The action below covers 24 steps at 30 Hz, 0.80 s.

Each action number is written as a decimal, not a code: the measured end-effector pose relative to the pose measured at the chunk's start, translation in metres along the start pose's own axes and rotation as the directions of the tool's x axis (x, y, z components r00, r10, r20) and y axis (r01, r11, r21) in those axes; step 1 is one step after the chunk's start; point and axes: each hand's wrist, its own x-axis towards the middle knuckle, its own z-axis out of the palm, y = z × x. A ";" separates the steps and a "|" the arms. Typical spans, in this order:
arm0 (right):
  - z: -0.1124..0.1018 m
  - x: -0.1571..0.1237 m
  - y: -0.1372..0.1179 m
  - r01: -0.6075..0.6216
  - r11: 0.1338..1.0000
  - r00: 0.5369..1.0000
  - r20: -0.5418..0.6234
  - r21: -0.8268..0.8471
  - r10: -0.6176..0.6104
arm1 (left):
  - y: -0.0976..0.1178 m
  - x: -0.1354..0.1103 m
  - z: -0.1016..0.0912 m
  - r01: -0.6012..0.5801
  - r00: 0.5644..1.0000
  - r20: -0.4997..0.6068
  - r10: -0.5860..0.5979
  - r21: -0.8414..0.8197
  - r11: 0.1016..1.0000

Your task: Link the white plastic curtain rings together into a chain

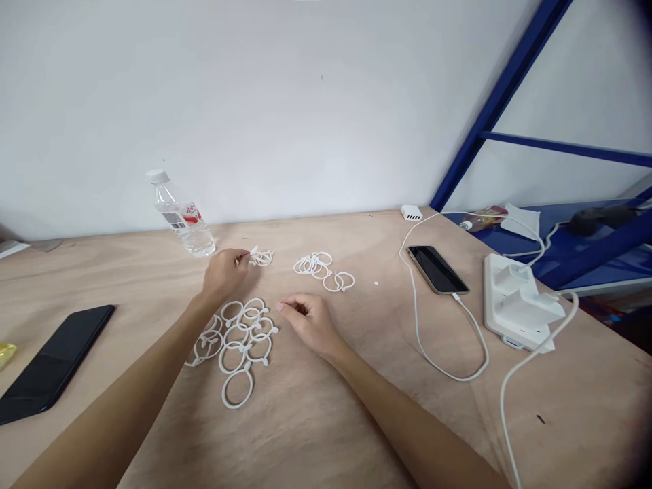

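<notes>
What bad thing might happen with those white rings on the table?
The left hand reaches right beside the bottle; a bump might tip it. Its arm lies along the big ring pile and may scatter it. The small bunch at that hand looks tangled, so several rings might lift together.

Bare tabletop (377, 319) between far rings (320, 266) and cable (415, 305)

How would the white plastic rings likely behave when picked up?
Probably very light and fairly stiff: the white plastic rings are thin hoops holding their round shape. Lying overlapped, several might snag and lift together. Flat on the table, they'd slide, not roll.
</notes>
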 end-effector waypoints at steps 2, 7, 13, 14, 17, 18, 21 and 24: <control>0.000 0.000 0.000 -0.002 1.000 1.000 0.000 0.003 0.002 | 0.000 -0.001 -0.002 -0.014 1.000 -0.012 0.013 -0.036 0.999; 0.001 0.000 0.000 -0.020 1.000 1.000 -0.003 0.016 0.020 | 0.008 -0.009 -0.014 -0.014 0.999 -0.039 0.010 -0.111 0.994; 0.001 0.002 0.005 0.012 1.000 0.983 -0.182 0.024 -0.008 | 0.025 -0.045 -0.022 -0.363 0.932 -0.071 0.356 -0.195 0.911; 0.001 0.002 0.005 0.026 1.000 0.984 -0.178 0.012 -0.023 | 0.028 -0.053 -0.022 -0.435 0.900 -0.079 0.428 -0.196 0.879; 0.001 0.003 0.005 0.074 0.995 0.989 -0.121 -0.066 -0.082 | 0.036 -0.072 -0.024 -0.572 0.819 -0.088 0.567 -0.195 0.796; 0.001 0.003 0.005 0.097 0.990 0.990 -0.096 -0.098 -0.106 | 0.039 -0.077 -0.024 -0.594 0.804 -0.094 0.588 -0.194 0.781; 0.001 0.002 0.004 0.164 0.974 0.985 -0.023 -0.157 -0.170 | 0.043 -0.085 -0.026 -0.610 0.792 -0.144 0.593 -0.211 0.764; 0.001 0.000 0.003 0.163 0.976 0.986 -0.007 -0.143 -0.165 | 0.045 -0.089 -0.023 -0.510 0.860 -0.210 0.465 -0.301 0.806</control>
